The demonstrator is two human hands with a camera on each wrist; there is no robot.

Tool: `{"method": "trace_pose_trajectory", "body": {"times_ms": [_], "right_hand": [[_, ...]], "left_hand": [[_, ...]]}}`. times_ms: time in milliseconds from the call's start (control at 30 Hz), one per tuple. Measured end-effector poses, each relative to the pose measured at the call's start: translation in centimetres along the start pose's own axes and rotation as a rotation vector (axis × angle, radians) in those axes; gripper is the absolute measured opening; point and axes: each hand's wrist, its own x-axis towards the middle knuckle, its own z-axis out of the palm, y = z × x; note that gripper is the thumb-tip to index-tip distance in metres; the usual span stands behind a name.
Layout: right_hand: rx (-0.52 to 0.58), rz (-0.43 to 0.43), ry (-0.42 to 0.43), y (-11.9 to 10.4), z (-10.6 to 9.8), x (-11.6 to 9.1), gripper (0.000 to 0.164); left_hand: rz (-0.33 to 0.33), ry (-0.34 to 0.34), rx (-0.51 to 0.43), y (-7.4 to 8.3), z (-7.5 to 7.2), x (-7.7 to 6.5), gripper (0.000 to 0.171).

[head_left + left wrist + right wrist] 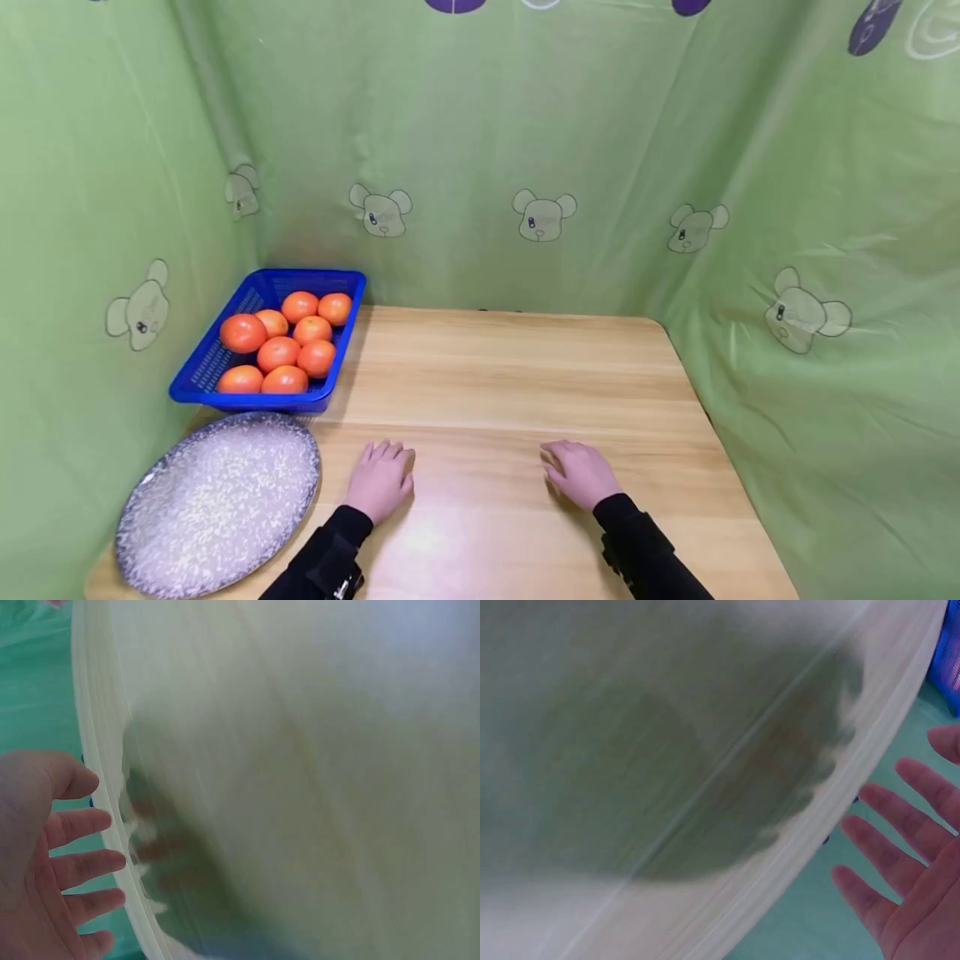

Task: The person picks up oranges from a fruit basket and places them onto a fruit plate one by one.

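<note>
1 oval plate (pixel 217 508), speckled white with a dark mottled rim, lies face up at the near left corner of the table (pixel 517 375), beside the left hand (pixel 378 483). Its long axis runs diagonally, from the near left end to the far right end, the latter pointing toward the table's middle.

The left hand is palm down, digits extended and slightly apart; it has hold of nothing. The right hand (pixel 581 475), well apart across the table, is also palm down with digits spread, and grips nothing. Each wrist view shows 5 digits. Whether either hand contacts the surface I cannot tell.

Directly beyond the plate stands 1 blue basket (pixel 255 398), its long axis running from near to far. Contact between basket and plate cannot be confirmed. The basket contains 9 visible orange-red fruits (pixel 278 354).

2 black sleeves (pixel 656 554) cover the forearms. A green curtain (pixel 457 125), printed with 6 pale round-eared animal heads (pixel 543 218), encloses the left, far and right sides.
</note>
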Motion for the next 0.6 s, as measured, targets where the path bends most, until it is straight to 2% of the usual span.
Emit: {"method": "trace_pose_trajectory", "body": {"times_ms": [133, 267, 400, 467, 600], "right_hand": [[0.045, 0.057, 0.012, 0.2, 0.1, -0.4, 0.026], [0.095, 0.109, -0.011, 0.9, 0.3, -0.7, 0.026], [0.132, 0.165, -0.034, 2.1, 0.2, -0.8, 0.027], [0.133, 0.192, -0.046, 2.8, 0.0, -0.7, 0.028], [0.132, 0.220, -0.066, 4.6, -0.2, 0.2, 0.030]], "left_hand": [[0.019, 0.046, -0.015, 0.2, -0.1, -1.0, 0.024], [-0.017, 0.067, -0.051, 0.3, -0.6, -2.3, 0.018], [-0.130, 0.094, -0.114, -0.7, -2.0, -3.5, 0.018], [-0.195, 0.142, -0.121, -1.9, -2.8, -4.1, 0.020], [-0.334, 0.262, -0.076, -5.0, -3.6, -5.7, 0.030]]}}
